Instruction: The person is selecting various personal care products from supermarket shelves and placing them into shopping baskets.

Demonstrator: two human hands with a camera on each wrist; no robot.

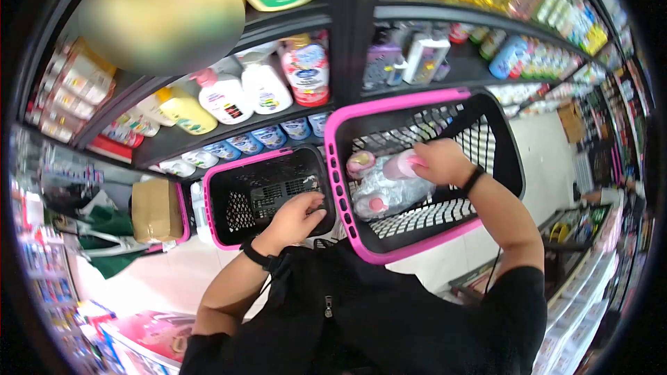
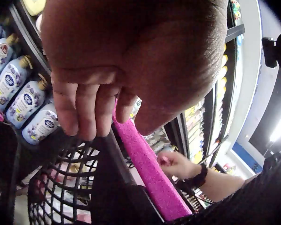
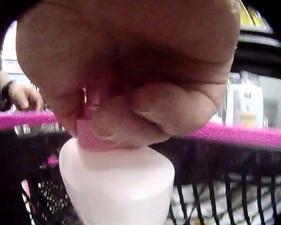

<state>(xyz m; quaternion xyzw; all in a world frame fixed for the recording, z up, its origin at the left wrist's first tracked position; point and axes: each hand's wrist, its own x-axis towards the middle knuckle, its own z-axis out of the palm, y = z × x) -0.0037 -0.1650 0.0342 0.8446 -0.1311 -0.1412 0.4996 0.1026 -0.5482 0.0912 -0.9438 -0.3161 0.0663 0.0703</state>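
My right hand [image 1: 445,162] grips the pink pump top of a pale pink bottle [image 1: 399,166] inside the larger black basket with a pink rim [image 1: 340,187]. In the right wrist view, curled fingers [image 3: 131,117] wrap the pump above the bottle's pale shoulder [image 3: 117,173]. Beneath and beside it in the basket lie clear-wrapped bottles [image 1: 389,194] with pink caps. Holding nothing, my left hand [image 1: 297,219] hangs over the smaller black basket [image 1: 217,198], its fingers loosely bent. The left wrist view shows this hand [image 2: 131,61] above the baskets, near a pink rim [image 2: 147,171].
Shelves [image 1: 354,48] of bottles stand behind both baskets, with blue-labelled bottles [image 1: 269,137] on the lower level. At the left are a cardboard box [image 1: 154,210] and a green cloth item [image 1: 111,239]. Pale floor [image 1: 538,146] shows to the right.
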